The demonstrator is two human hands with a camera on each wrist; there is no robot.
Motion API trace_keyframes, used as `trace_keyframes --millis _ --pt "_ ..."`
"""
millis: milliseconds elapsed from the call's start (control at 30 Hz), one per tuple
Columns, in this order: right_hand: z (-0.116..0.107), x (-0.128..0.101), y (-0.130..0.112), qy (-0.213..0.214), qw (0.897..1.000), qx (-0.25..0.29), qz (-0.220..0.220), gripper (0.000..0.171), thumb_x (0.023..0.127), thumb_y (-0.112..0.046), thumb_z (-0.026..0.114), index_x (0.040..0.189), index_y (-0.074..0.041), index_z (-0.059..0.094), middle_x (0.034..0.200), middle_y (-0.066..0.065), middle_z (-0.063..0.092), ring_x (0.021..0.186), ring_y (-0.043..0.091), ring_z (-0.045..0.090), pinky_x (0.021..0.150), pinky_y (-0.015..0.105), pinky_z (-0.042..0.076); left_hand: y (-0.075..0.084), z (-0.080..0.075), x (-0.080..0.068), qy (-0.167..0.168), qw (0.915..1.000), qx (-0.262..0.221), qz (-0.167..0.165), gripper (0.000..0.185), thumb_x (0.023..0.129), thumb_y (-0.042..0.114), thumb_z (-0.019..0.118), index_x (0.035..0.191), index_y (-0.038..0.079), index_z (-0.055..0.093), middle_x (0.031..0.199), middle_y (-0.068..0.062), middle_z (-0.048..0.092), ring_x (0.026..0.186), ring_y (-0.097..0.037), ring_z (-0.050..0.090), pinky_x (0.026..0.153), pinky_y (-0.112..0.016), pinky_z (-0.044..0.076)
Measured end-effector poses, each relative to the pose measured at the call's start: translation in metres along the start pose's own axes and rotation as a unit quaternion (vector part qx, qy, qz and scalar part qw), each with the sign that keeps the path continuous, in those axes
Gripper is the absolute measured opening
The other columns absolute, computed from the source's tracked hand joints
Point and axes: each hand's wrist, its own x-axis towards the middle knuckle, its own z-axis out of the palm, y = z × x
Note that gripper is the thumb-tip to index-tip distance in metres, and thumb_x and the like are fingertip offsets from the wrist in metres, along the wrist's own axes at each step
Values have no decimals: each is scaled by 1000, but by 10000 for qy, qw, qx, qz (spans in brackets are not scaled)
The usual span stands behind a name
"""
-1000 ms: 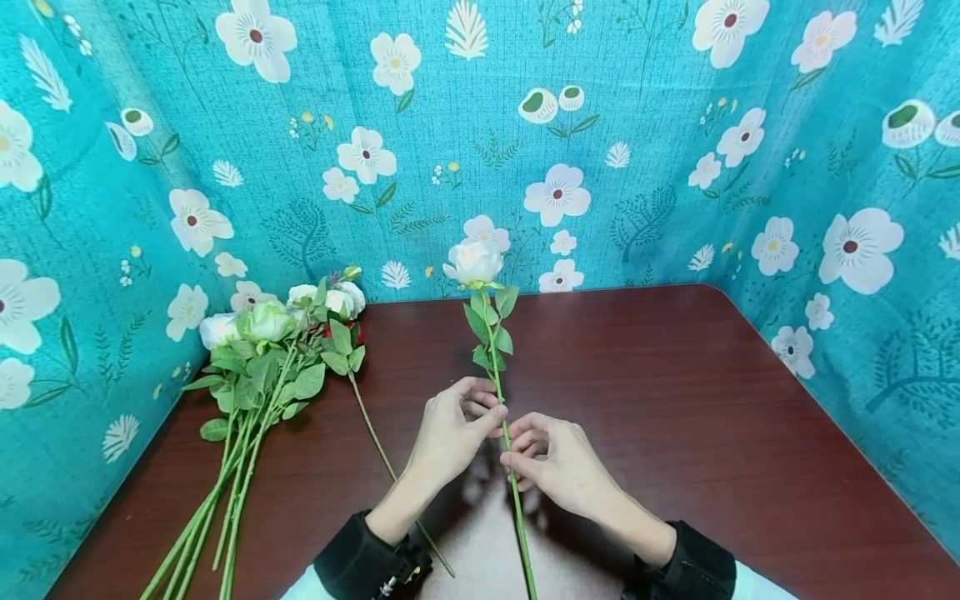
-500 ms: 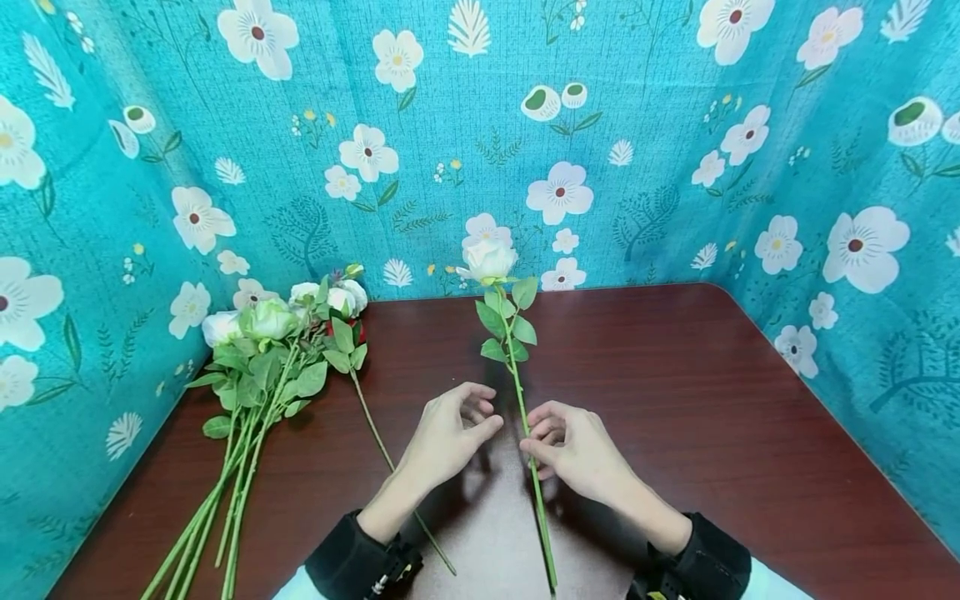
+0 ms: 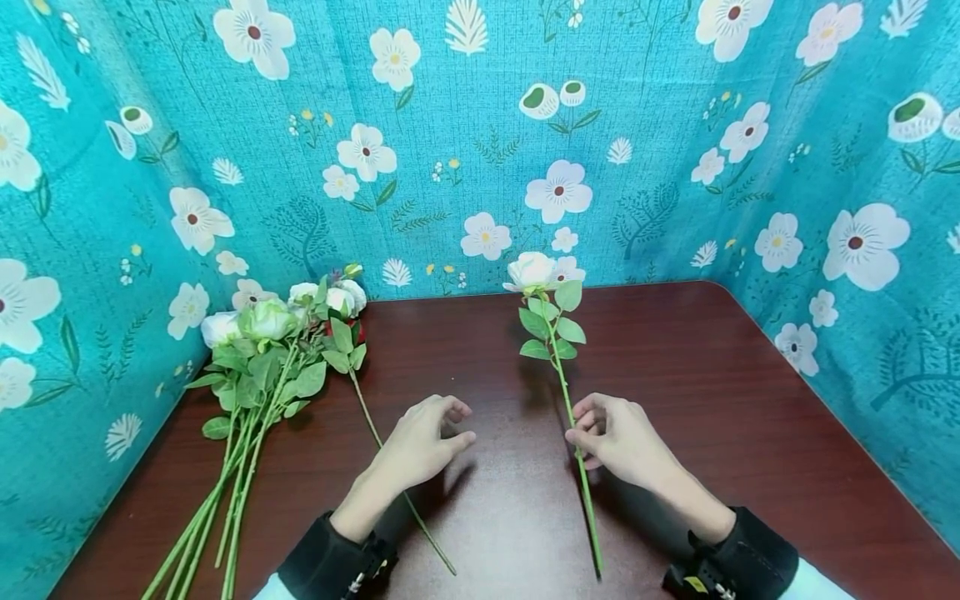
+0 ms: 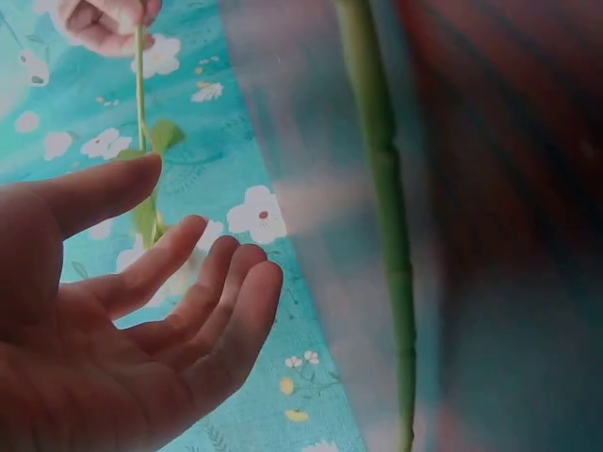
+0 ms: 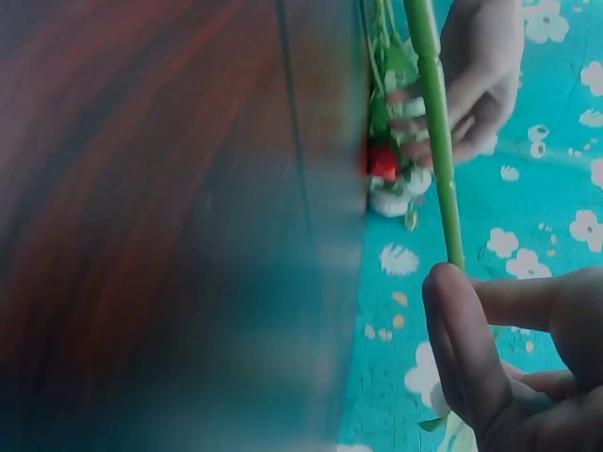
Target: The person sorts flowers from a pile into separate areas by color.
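Note:
A white rose [image 3: 531, 271] on a long green stem [image 3: 578, 467] lies almost upright in the head view, right of the table's middle. My right hand [image 3: 581, 427] pinches that stem between thumb and fingers; the right wrist view shows the pinch [image 5: 450, 282] on the stem [image 5: 431, 122]. My left hand [image 3: 456, 427] hovers over the table with relaxed fingers and holds nothing. In the left wrist view its palm [image 4: 113, 330] is open. A loose single flower stem [image 3: 397, 492] runs under the left hand.
A bunch of white and green roses [image 3: 270, 333] lies at the table's left, stems toward me. The dark wooden table [image 3: 712, 400] is walled on three sides by turquoise flowered fabric [image 3: 465, 150].
My left hand has let go of the rose stem and drawn back to the left. My right hand has carried the rose to the right.

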Motion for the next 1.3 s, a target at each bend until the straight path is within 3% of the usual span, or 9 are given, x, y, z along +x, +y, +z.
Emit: trace_keyframes --millis 300,500,733,1300 --pt "-23 1 10 223 9976 -655 55 18 92 0 72 105 6 62 81 7 66 63 19 68 55 33 60 -6 -4 -5 -299 9985 414 -204 25 93 20 78 114 9 69 106 -7 66 93 -25 63 82 -44 51" --pt "-28 2 19 162 9957 -916 -28 16 91 1 71 102 7 61 78 8 69 55 18 68 52 33 59 -7 -6 -7 -516 9973 456 -249 25 93 22 78 113 10 70 105 -7 66 94 -25 64 81 -45 52" --pt "-39 -3 28 130 9934 -1130 177 16 91 3 70 102 7 59 76 8 69 56 18 68 52 33 58 -8 -7 -8 -721 9948 652 -296 26 93 23 79 112 9 69 105 -7 65 100 -28 65 85 -47 53" --pt "-85 -14 39 198 9755 -2093 650 19 91 3 72 101 8 56 80 10 68 56 18 65 52 33 57 -9 -12 -8 -798 9934 752 -338 27 92 24 80 111 9 70 104 -6 66 101 -28 65 86 -48 53"
